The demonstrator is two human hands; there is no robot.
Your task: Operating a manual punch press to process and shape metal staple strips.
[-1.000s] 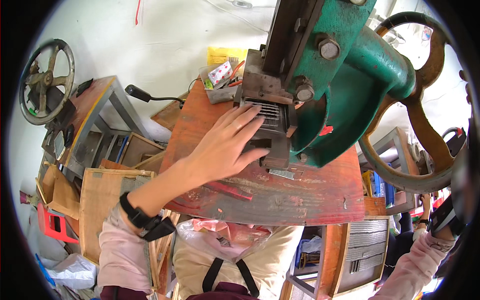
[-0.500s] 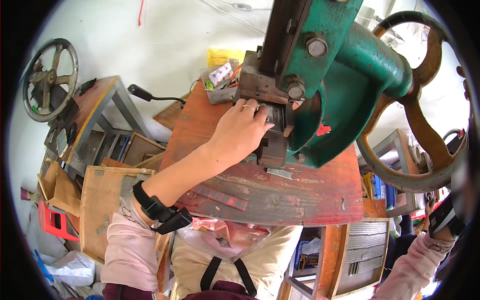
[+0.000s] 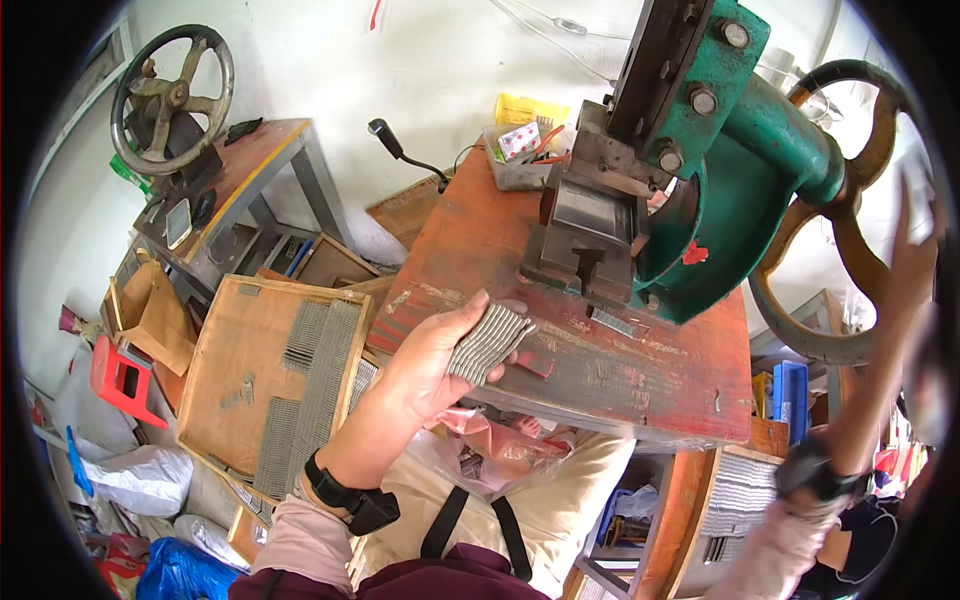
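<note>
My left hand [image 3: 432, 365] is closed around a stack of thin grey metal strips [image 3: 490, 343], held in front of the table's near edge. Beyond it stands a green hand press [image 3: 745, 165] with a dark metal die block [image 3: 590, 235] under its ram. On the flat top of the block no hand rests. My right hand [image 3: 915, 225] is raised at the far right, beside the press's large handwheel [image 3: 868, 250]. Motion smears its fingers, so whether it touches the wheel rim cannot be made out.
A wooden tray [image 3: 225, 375] with rows of grey strips lies at left. Another tray [image 3: 735, 500] of strips is at lower right. A small grey bin [image 3: 520, 172] sits on the red-brown table [image 3: 440, 250]. A second handwheel [image 3: 175, 95] and a red stool [image 3: 120, 385] stand left.
My left hand has come away from the die block toward me and now shows a stack of metal strips. My right arm has swung up beside the handwheel. The whole view has shifted.
</note>
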